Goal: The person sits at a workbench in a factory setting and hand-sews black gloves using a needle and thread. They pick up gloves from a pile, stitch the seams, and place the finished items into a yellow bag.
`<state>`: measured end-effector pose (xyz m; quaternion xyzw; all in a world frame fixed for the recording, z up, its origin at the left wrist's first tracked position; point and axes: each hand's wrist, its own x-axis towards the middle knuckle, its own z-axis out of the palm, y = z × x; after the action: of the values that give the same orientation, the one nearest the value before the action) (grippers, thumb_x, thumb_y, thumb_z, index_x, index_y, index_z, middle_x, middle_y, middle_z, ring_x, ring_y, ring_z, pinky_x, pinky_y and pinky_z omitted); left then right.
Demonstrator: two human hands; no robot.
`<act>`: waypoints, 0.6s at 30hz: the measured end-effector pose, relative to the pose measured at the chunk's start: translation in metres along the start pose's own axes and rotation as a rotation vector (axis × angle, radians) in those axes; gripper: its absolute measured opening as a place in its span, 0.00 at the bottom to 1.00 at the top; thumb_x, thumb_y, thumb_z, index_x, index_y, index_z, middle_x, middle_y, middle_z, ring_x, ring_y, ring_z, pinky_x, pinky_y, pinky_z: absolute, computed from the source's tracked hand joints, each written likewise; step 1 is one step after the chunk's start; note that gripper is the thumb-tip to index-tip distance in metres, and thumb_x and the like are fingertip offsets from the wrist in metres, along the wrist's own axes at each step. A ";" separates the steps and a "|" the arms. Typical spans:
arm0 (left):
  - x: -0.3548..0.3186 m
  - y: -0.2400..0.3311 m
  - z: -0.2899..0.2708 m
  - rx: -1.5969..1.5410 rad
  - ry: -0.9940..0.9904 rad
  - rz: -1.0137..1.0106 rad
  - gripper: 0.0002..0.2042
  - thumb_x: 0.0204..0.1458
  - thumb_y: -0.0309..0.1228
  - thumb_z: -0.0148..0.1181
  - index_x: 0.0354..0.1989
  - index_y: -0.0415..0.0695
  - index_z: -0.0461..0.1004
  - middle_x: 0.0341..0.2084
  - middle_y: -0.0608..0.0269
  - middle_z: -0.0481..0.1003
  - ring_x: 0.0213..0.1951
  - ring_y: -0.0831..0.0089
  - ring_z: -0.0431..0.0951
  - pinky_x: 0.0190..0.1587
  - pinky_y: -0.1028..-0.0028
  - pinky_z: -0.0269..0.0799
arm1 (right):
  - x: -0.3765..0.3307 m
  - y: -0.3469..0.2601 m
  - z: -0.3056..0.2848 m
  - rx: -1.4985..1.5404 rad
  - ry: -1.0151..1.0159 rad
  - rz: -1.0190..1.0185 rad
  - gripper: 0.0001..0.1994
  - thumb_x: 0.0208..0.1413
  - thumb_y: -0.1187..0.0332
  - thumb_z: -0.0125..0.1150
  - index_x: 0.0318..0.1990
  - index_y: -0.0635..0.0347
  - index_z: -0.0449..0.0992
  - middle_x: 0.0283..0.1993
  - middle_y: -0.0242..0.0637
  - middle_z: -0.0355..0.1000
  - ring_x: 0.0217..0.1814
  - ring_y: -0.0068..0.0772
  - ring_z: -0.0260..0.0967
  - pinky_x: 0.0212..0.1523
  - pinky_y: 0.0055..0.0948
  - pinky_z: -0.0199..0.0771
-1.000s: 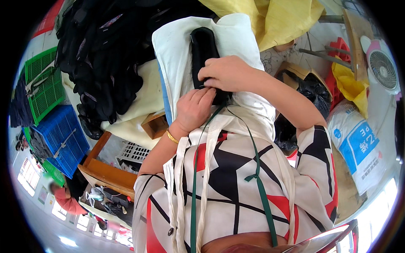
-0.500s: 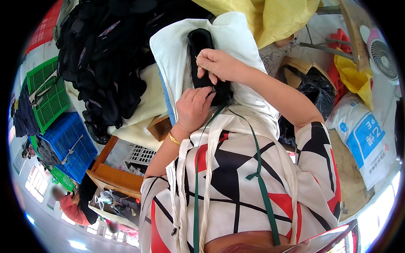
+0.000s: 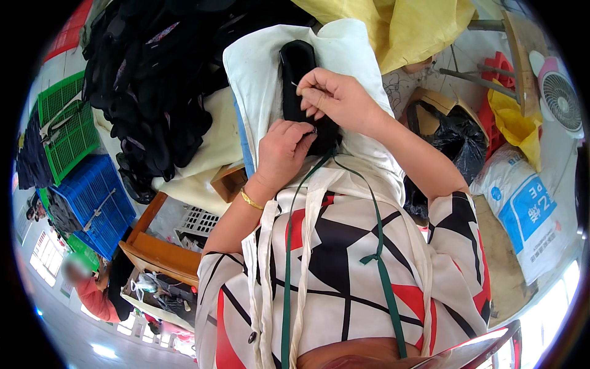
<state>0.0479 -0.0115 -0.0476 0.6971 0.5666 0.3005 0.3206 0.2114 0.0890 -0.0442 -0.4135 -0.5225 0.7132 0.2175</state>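
While a long black piece [image 3: 299,74] is laid lengthwise on a white cloth [image 3: 258,80] in the upper middle of the frame, both hands are kept on it. The right hand [image 3: 335,98] is curled over its middle, with thumb and forefinger pinched together on something too small to make out at the piece's right edge. The left hand [image 3: 284,150] is pressed against the lower end of the piece, its fingers bent and closed on the dark material; a gold bracelet [image 3: 251,200] is worn at that wrist. A green cord [image 3: 381,258] is draped down over a patterned red, black and white garment [image 3: 344,289] in the lower middle. A heap of black pieces [image 3: 153,80] is piled at the upper left, just beside the white cloth. Green crates [image 3: 64,126] and a blue crate [image 3: 92,203] are seen at the left edge. Yellow sheeting [image 3: 412,31] is spread at the top right, and a small fan [image 3: 562,98] is placed at the far right, with a white sack [image 3: 528,209] below it.
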 end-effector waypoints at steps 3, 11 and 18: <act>-0.005 0.003 0.003 -0.050 0.059 -0.125 0.09 0.47 0.25 0.67 0.36 0.41 0.76 0.31 0.58 0.75 0.32 0.59 0.75 0.34 0.67 0.73 | -0.004 0.006 -0.009 -0.665 0.066 -0.283 0.05 0.62 0.66 0.55 0.38 0.56 0.72 0.26 0.42 0.73 0.27 0.43 0.73 0.28 0.37 0.72; -0.010 0.005 0.001 -0.049 0.026 -0.264 0.09 0.49 0.26 0.67 0.36 0.40 0.75 0.31 0.56 0.73 0.29 0.62 0.73 0.31 0.70 0.71 | -0.026 -0.009 -0.010 -0.973 -0.194 -0.060 0.07 0.60 0.62 0.56 0.36 0.54 0.73 0.25 0.44 0.73 0.28 0.51 0.72 0.28 0.43 0.71; -0.011 0.007 0.002 -0.047 0.065 -0.267 0.07 0.48 0.25 0.67 0.34 0.41 0.76 0.27 0.58 0.73 0.28 0.60 0.74 0.30 0.67 0.71 | -0.037 -0.006 -0.013 -0.939 -0.264 -0.152 0.05 0.57 0.67 0.54 0.33 0.57 0.72 0.22 0.45 0.72 0.27 0.53 0.72 0.29 0.48 0.70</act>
<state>0.0518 -0.0234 -0.0446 0.5976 0.6571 0.2911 0.3555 0.2420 0.0712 -0.0267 -0.3335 -0.8393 0.4293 -0.0091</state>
